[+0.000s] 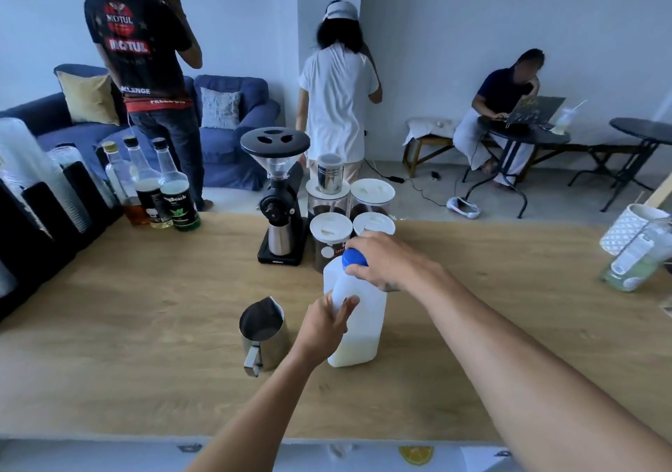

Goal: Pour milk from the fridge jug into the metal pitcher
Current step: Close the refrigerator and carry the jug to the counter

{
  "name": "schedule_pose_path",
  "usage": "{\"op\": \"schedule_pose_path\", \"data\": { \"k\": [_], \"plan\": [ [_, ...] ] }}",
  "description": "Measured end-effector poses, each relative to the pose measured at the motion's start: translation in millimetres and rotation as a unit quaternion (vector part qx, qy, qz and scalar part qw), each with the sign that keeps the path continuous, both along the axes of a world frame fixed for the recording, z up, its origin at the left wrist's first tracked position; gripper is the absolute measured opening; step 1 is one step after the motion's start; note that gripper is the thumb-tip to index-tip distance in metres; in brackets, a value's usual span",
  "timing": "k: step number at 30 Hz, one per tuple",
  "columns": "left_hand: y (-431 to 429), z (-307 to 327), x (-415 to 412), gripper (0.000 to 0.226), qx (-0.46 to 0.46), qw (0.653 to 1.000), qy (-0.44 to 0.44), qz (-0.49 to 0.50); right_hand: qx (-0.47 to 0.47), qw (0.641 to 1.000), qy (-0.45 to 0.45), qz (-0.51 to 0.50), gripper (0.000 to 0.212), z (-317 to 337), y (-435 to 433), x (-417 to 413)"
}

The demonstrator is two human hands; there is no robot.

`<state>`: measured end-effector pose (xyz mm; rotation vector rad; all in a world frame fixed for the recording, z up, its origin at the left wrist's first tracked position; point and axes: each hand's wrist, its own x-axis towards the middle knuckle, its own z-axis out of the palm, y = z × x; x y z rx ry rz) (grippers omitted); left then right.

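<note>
Near edge of the light wooden bench (109,380), my two bare forearms reach in. My left hand (325,326) is wrapped around the side of the translucent white plastic milk jug (358,322), steadying it. The jug stands upright about mid-bench, a shallow layer of milk at the bottom. My right hand (385,262) is closed over the round blue screw cap (354,257), fingers pinching it; cap looks seated, so I judge I'm at the unscrewing step.

Just left of the jug, close but apart, stands the shiny metal pitcher (263,333) with spout facing away and handle toward me. Inside looks dark, I can't tell if there's milk in it; I read it as not yet poured.

Done: jug and pitcher side by side on the bench. Left: cap off, lift, tilt over the pitcher, pour.

Toward the far edge: black coffee grinder with clear hopper (278,195), four clear canisters with white lids (331,229), and syrup bottles (160,184) toward the far left corner. People beyond the bench, not involved
</note>
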<state>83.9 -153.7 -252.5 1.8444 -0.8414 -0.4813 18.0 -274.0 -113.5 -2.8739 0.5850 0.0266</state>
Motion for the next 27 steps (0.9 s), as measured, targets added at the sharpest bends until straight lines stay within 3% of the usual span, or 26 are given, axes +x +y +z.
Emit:
{"op": "schedule_pose_path", "data": {
  "k": [3,6,12,16,18,22,24,27],
  "plan": [
    [-4,2,6,0.041,0.007,1.000,-0.004,-0.008,0.039,0.999,0.032,0.019,0.044,5,-8,-2],
    [-7,0,13,0.040,0.000,1.000,0.000,-0.020,0.060,0.998,-0.020,-0.019,0.049,4,-6,5],
    [-9,-3,20,0.042,-0.003,0.999,-0.027,-0.033,0.070,0.996,-0.051,-0.027,0.036,2,-1,8],
    [-9,-3,22,0.043,-0.008,0.999,-0.023,-0.031,0.112,0.981,-0.160,-0.012,0.035,10,-4,3],
    [-8,-3,22,0.042,-0.013,0.999,-0.027,-0.029,0.125,0.960,-0.247,-0.045,0.038,5,-12,-6],
    [-8,-6,23,0.042,-0.011,0.999,-0.025,-0.028,0.185,0.870,-0.372,-0.264,0.051,-48,-22,-43],
    [-8,-6,21,0.043,-0.012,0.999,-0.027,-0.024,0.232,0.834,-0.367,-0.340,0.054,-91,-11,-67],
    [-9,-7,20,0.043,-0.014,1.000,-0.015,-0.018,0.296,0.823,-0.297,-0.383,0.061,-160,13,-99]
  ]
}}
